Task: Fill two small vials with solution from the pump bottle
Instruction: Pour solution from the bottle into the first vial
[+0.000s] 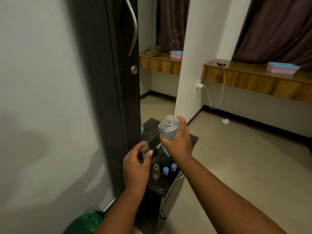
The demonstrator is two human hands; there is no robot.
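My right hand [177,144] grips a clear square bottle [168,129] with its neck open and no pump on it, held up above a small black stand [162,184]. My left hand [136,166] holds a small clear vial [146,149] just left of and below the bottle; the vial is blurred. A second small clear vial [156,172] stands upright and uncapped on the stand. Two blue caps [166,171] [173,167] sit beside it to the right.
The black stand is against a dark door [108,81] with a metal handle [133,26]. A green bin [86,223] is at the lower left. A wooden shelf [253,78] with a pink and blue box runs along the right wall.
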